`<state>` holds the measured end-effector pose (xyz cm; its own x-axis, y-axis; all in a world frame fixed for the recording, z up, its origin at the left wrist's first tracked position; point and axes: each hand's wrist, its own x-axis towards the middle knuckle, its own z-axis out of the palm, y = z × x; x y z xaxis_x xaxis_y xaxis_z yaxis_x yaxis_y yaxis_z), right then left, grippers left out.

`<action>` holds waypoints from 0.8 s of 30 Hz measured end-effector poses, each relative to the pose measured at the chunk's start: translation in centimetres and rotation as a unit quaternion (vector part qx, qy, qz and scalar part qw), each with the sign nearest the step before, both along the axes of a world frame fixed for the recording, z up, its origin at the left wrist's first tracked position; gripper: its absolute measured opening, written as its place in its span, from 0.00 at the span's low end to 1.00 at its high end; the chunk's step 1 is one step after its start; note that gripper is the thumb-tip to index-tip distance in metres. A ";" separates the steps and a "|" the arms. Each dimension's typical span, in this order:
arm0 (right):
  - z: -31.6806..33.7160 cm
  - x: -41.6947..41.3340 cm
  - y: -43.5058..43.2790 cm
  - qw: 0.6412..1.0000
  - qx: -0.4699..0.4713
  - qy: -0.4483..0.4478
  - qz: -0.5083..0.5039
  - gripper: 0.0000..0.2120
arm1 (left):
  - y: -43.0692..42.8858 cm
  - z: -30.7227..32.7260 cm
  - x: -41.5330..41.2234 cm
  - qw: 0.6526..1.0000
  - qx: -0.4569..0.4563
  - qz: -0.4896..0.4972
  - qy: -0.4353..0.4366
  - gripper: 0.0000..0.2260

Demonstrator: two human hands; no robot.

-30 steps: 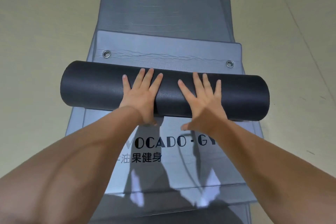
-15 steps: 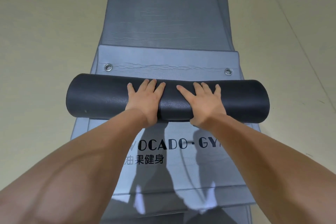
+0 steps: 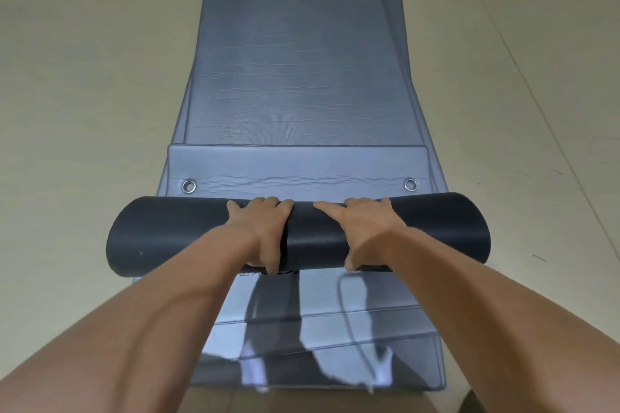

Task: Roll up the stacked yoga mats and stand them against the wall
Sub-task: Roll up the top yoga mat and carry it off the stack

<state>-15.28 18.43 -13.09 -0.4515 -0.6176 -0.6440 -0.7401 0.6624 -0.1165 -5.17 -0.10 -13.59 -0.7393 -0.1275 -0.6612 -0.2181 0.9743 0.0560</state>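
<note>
Rolled mat (image 3: 201,235) under left hand (image 3: 265,228), right hand (image 3: 364,228); fingers (image 3: 268,203) partly hidden, probably curled.

Rolled mat (image 3: 188,235): 1, black, the only roll in view. Flat grey mats (image 3: 302,77) in the stack: several. Layered edges show at the near end and the far right corner, but the exact number cannot be told. Metal eyelets: 2, one left (image 3: 189,186) and one right (image 3: 410,184) on the same grey strip. Hands: 2, left hand (image 3: 265,228) and right hand (image 3: 362,228), both on the rolled mat. Bare forearms: 2. Floor (image 3: 84,77): 1 plain beige surface.
</note>
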 end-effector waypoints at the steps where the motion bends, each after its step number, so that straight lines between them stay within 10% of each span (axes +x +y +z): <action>1: 0.2 -0.4 -0.2 1.000 -0.006 -0.010 0.004 0.58 | -0.1 0.3 -0.1 1.000 0.002 0.001 0.000 0.55; 9: 1.1 -4.0 -1.4 0.996 -0.021 -0.085 -0.020 0.65 | 3.3 0.1 2.0 0.992 -0.040 0.009 0.117 0.71; 20: 0.3 -2.9 0.7 0.992 -0.105 0.051 -0.052 0.62 | 1.4 -0.6 -1.7 0.990 -0.025 0.052 0.129 0.70; 24: -1.7 0.4 2.1 0.940 -0.245 0.237 -0.027 0.49 | -0.3 0.0 -5.1 0.992 -0.045 0.040 0.112 0.72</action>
